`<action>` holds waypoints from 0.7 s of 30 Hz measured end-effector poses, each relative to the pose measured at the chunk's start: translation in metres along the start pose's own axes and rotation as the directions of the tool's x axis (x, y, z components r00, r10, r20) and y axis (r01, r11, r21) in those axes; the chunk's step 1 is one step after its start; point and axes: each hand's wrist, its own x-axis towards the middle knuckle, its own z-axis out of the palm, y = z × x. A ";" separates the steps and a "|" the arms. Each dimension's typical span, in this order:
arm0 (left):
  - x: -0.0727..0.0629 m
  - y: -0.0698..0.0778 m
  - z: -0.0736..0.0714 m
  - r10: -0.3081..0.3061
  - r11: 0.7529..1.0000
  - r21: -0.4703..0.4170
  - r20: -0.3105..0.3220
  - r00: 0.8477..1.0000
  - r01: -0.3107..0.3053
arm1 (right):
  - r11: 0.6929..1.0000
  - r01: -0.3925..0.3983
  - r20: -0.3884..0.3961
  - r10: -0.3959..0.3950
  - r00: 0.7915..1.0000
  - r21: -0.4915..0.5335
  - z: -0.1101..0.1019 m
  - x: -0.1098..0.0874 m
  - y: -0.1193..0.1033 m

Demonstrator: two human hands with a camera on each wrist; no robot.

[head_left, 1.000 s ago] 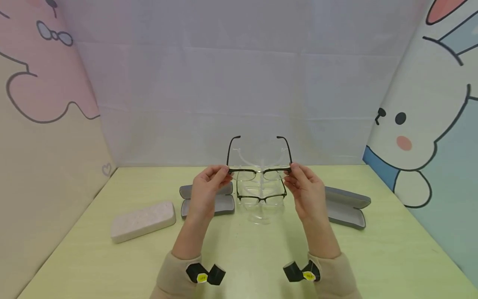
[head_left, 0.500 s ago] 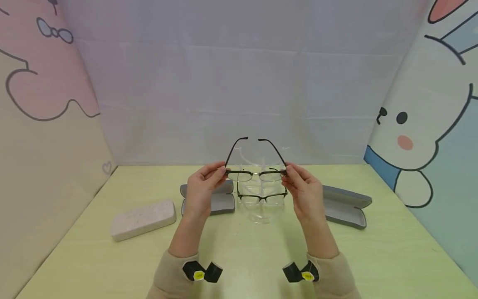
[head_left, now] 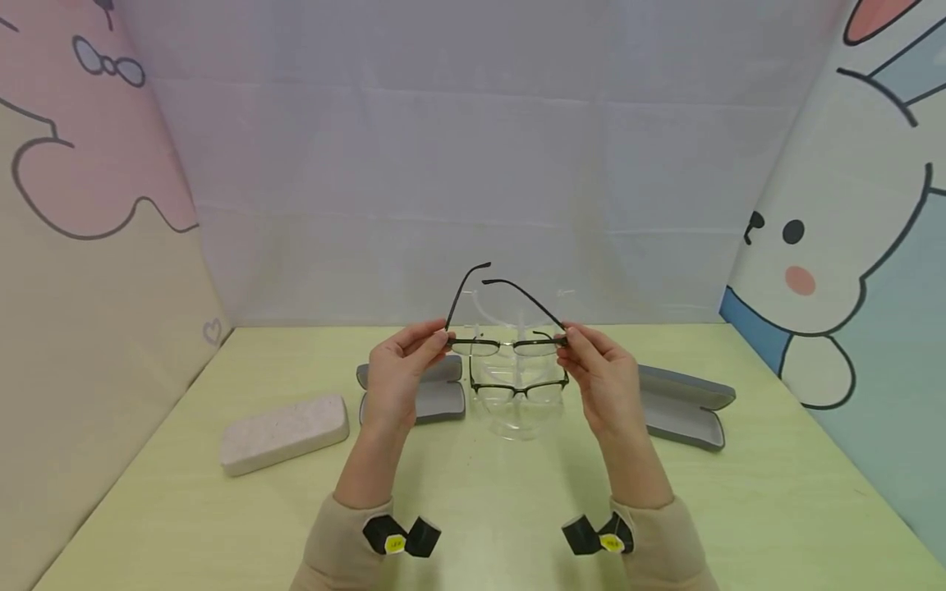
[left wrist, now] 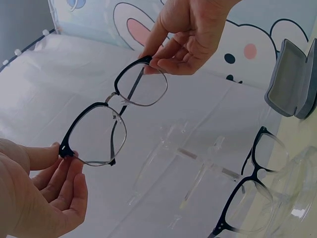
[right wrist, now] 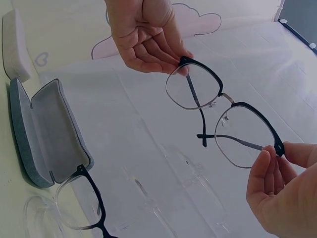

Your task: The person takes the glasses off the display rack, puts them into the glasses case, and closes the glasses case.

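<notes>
Between both hands is a pair of half-rim eyeglasses [head_left: 473, 341] with black brows and thin metal lower rims. My left hand [head_left: 397, 373] pinches its left end piece and my right hand [head_left: 602, 373] pinches the right one, thumb and fingertips at each hinge. Both temples point away and lean inward, the right one folded further; in the right wrist view their tips cross. Below and behind, a second pair of black-framed eyeglasses [head_left: 520, 388] sits on a clear display stand [head_left: 517, 427]. The stand's upper part shows faintly behind the held pair.
An open grey glasses case [head_left: 441, 402] lies behind my left hand, partly hidden by it. Another open grey case [head_left: 683, 410] is right of my right hand. A closed pale case [head_left: 284, 435] lies at the left of the table [head_left: 495, 509].
The held eyeglasses have shifted slightly left with both hands. Their temples have swung inward, the right one more, from standing spread apart to leaning over each other.
</notes>
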 end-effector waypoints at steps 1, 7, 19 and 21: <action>0.000 0.000 0.000 0.003 1.000 0.000 -0.002 1.000 -0.003 | 1.000 0.003 0.007 -0.003 1.000 0.000 0.000 0.000 0.000; 0.002 0.000 0.000 0.029 0.999 -0.014 -0.004 1.000 -0.029 | 0.999 0.005 0.056 -0.003 0.998 -0.040 -0.001 0.000 -0.001; -0.001 0.000 0.000 0.032 0.999 0.008 -0.003 0.999 -0.032 | 0.988 0.007 0.081 0.005 0.997 -0.157 -0.003 -0.002 -0.002; -0.001 0.001 0.000 0.039 0.999 0.012 0.000 0.999 -0.039 | 0.985 0.006 0.079 0.008 0.997 -0.174 -0.003 -0.001 -0.002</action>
